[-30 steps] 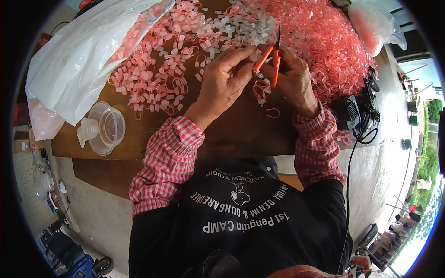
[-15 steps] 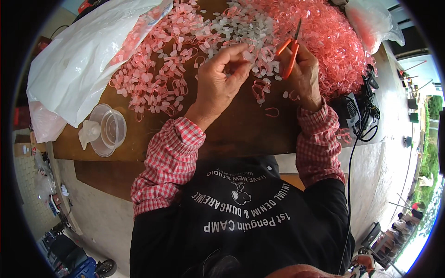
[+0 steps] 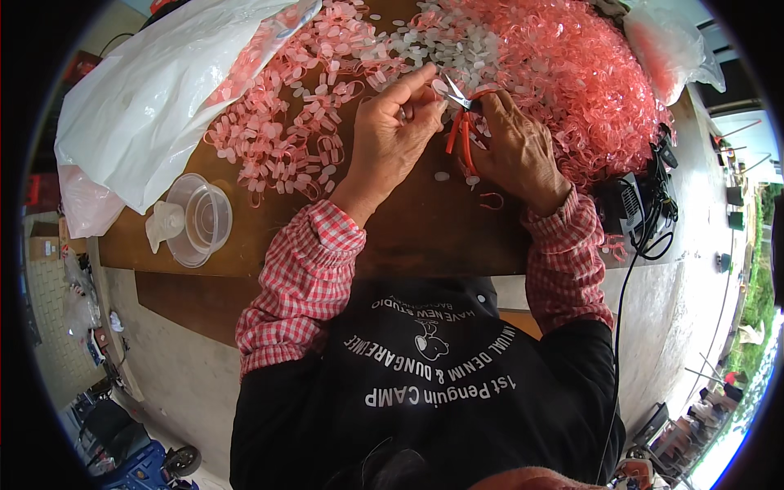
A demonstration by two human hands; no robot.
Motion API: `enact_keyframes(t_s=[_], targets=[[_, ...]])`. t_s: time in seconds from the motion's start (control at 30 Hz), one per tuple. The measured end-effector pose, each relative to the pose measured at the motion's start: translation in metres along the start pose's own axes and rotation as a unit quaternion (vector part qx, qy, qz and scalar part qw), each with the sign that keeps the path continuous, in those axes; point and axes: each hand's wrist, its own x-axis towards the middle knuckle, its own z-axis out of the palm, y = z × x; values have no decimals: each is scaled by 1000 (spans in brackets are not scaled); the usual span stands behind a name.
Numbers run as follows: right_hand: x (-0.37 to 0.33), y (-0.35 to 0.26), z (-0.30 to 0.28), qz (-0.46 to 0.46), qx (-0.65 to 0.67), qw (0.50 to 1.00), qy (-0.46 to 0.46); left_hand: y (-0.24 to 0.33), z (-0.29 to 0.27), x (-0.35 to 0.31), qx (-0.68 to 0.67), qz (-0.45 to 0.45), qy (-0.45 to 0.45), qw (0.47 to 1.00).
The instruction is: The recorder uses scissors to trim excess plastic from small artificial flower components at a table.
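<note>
My left hand [image 3: 385,140] is closed in a pinch above the table. Between its thumb and forefinger is a small pink plastic piece with a pale oval tab [image 3: 440,86]. From the right, my right hand [image 3: 516,149] grips orange-handled scissors [image 3: 465,137]. Their metal blades are parted and point up and left, close beside the tab; whether they touch it I cannot tell. Behind both hands lie loose whitish oval bits [image 3: 461,49]. A single pink loop [image 3: 492,201] rests on the table near my right wrist.
Pink loops with tabs [image 3: 282,139] spread over the left of the brown table [image 3: 327,237]. A large pink heap [image 3: 563,73] fills the right. Around them are a white plastic bag [image 3: 147,106], a clear round tub [image 3: 204,220], a clear bag [image 3: 674,49] and black cables [image 3: 649,208].
My right hand has brought the scissors left and down, from pointing upward to beside the tab in my left hand. The blades now stand apart. My left hand has barely moved.
</note>
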Motion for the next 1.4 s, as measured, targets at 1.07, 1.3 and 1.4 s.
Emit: enact_keyframes(t_s=[1.07,1.3,1.4], targets=[[0,-20,5,47,-91,995,17,4,1,0,233,104,9,967],[1,-23,0,66,-92,994,-2,6,1,0,242,96,13,965],[0,-23,-1,63,-92,994,-6,5,0,0,248,108,9,963]])
